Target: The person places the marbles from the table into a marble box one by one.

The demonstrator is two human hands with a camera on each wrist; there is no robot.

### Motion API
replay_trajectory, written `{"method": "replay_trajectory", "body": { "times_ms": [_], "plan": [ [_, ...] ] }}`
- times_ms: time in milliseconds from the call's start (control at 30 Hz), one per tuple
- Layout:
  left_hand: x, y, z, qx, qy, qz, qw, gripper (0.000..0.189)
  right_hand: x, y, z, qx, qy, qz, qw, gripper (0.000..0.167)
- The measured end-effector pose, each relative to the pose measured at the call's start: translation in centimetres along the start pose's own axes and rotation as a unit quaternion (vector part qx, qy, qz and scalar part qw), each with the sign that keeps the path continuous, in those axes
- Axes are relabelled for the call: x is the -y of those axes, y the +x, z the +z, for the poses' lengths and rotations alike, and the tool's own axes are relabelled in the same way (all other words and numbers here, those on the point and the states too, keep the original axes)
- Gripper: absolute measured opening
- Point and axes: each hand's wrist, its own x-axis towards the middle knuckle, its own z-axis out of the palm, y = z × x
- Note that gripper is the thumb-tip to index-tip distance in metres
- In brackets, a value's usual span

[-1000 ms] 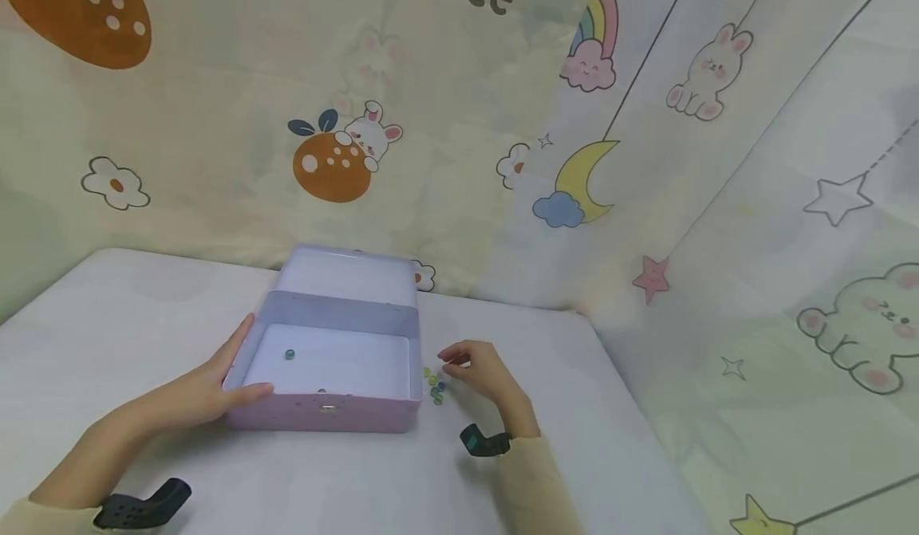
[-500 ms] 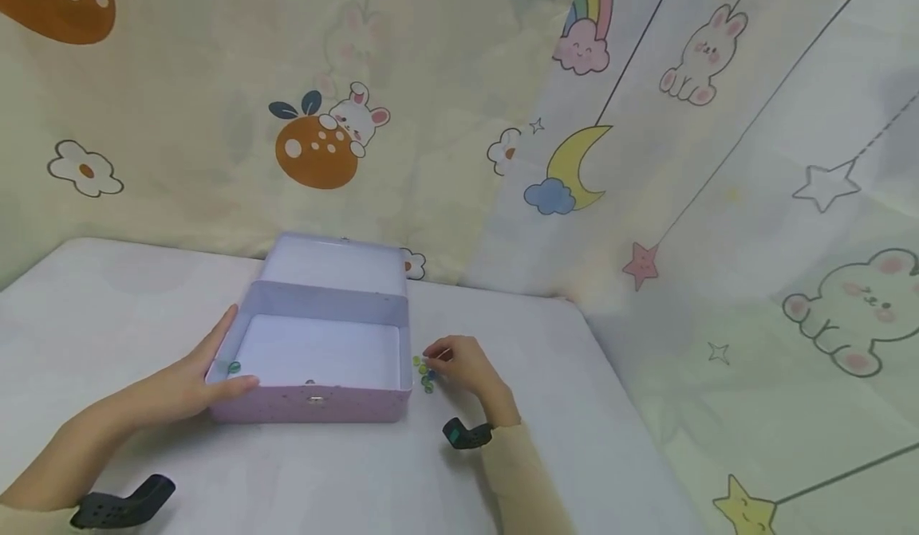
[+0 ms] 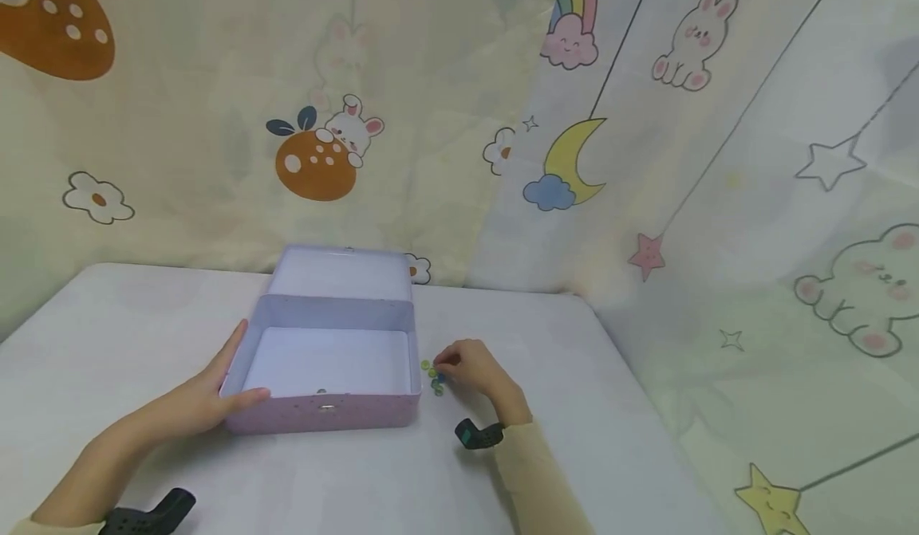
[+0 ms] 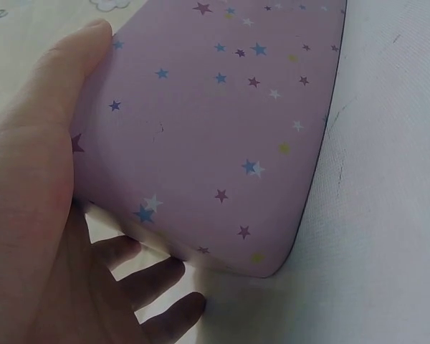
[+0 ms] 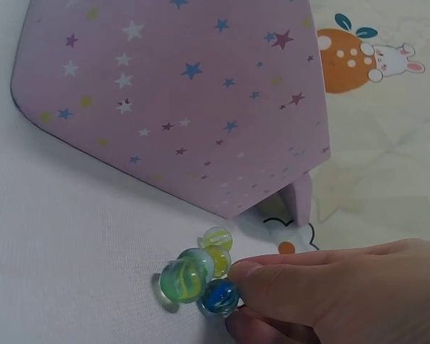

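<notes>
A pink tin box (image 3: pixel 316 415) with a star pattern stands on the white table, its lid (image 3: pixel 345 272) tipped back. My left hand (image 3: pixel 197 399) grips the box's left end, thumb across the near corner and fingers along the side. Several glass marbles lie in a small cluster right of the box, among them a green one (image 5: pixel 183 281) and a yellow one (image 5: pixel 217 240). Over this cluster, my right hand (image 3: pixel 477 371) has thumb and fingers drawn together, pinching the blue marble (image 5: pixel 220 296) at its edge. No marble shows in the box's visible floor.
The white table (image 3: pixel 574 471) runs back to a cloth (image 3: pixel 431 120) printed with rabbits, oranges and stars. Black wrist devices sit on the left (image 3: pixel 151 513) and right (image 3: pixel 479 434) forearms. The box's right wall rises close beside the marbles.
A green marble in the box rolled to the near left corner, then out of sight. My right fingers came down to the marbles and closed at the blue one. My left hand kept its grip.
</notes>
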Motion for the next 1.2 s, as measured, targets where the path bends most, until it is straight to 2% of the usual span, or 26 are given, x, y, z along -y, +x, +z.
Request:
{"method": "replay_trajectory", "body": {
  "times_ms": [267, 500, 933, 1200],
  "plan": [
    [-0.18, 0.19, 0.86, 0.009, 0.004, -0.014, 0.9998, 0.107, -0.65, -0.54, -0.21, 0.005, 0.010, 0.012, 0.9999, 0.012],
    [-0.21, -0.31, 0.17, 0.003, 0.016, -0.022, 0.9996, 0.106, -0.37, -0.06, -0.48, 0.005, 0.034, 0.023, 0.9992, 0.012],
    [-0.65, 0.11, -0.07, 0.010, 0.022, -0.033, 0.9992, 0.107, -0.78, -0.05, -0.92, -0.018, 0.054, 0.035, 0.9978, 0.012],
    [-0.48, 0.22, 0.09, 0.010, 0.014, -0.036, 0.9992, 0.109, -0.94, 0.03, -0.65, -0.006, 0.046, 0.037, 0.9982, 0.014]
  ]
}}
